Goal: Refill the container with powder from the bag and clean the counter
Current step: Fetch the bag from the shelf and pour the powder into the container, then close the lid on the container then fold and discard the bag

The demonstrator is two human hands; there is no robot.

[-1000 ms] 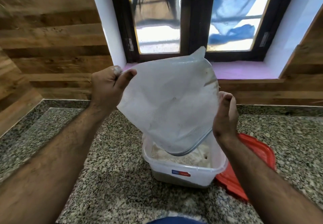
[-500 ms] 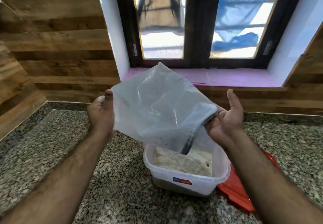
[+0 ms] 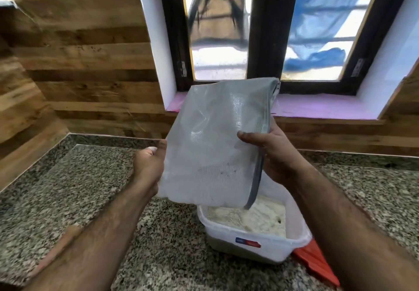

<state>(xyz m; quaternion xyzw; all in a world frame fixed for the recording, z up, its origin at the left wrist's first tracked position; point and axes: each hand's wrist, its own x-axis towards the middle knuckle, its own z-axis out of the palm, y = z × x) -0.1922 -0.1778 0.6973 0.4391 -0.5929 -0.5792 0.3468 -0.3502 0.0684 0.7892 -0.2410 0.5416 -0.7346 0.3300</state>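
A translucent zip bag (image 3: 213, 145) is held upright above the counter, its grey zip edge running down the right side. My left hand (image 3: 148, 168) grips its lower left edge. My right hand (image 3: 271, 154) holds the zip side, fingers wrapped across the front. Below the bag stands an open white plastic container (image 3: 258, 245) with off-white powder (image 3: 254, 217) inside it. The bag's lower corner hangs just over the container's rim. The bag looks nearly empty.
A red lid (image 3: 315, 265) lies under the container's right side. The speckled granite counter (image 3: 79, 200) runs left and right. Wood-panelled walls rise behind and at the left. A window with a pink sill (image 3: 317, 109) is straight ahead.
The bag has swung from tipped mouth-down over the container to upright, zip edge now vertical on the right. My right hand moved onto the zip side. Both hands rose slightly.
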